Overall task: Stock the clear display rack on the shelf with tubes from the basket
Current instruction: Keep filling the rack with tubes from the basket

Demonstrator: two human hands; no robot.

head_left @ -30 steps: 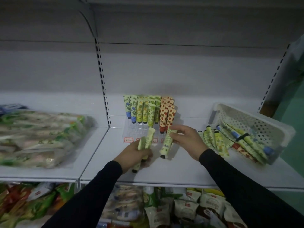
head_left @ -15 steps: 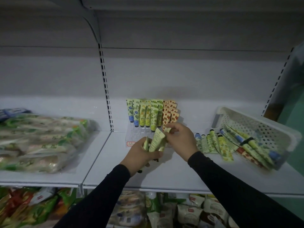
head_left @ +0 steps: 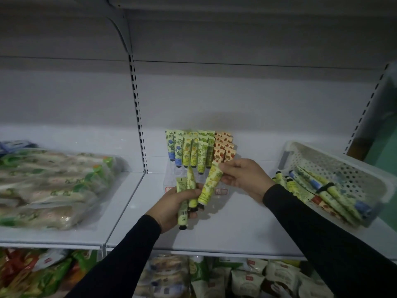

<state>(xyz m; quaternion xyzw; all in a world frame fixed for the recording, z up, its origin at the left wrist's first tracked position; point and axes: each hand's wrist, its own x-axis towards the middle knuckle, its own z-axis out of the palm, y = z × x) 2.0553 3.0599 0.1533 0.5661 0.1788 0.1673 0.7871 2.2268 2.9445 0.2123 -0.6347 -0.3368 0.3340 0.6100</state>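
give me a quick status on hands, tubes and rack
Left hand grips two green tubes. Right hand pinches yellow tube before clear rack. Nothing blocking.

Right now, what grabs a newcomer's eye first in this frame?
Mid-frame, the right hand pinches a yellow-green tube by its top, in front of the clear display rack of upright tubes. The left hand grips two more tubes below. Far right, a tipped white basket spills tubes onto the shelf.

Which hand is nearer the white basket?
Right. The right hand pinches a yellow-green tube just left of the white basket; the left hand grips two tubes farther left.
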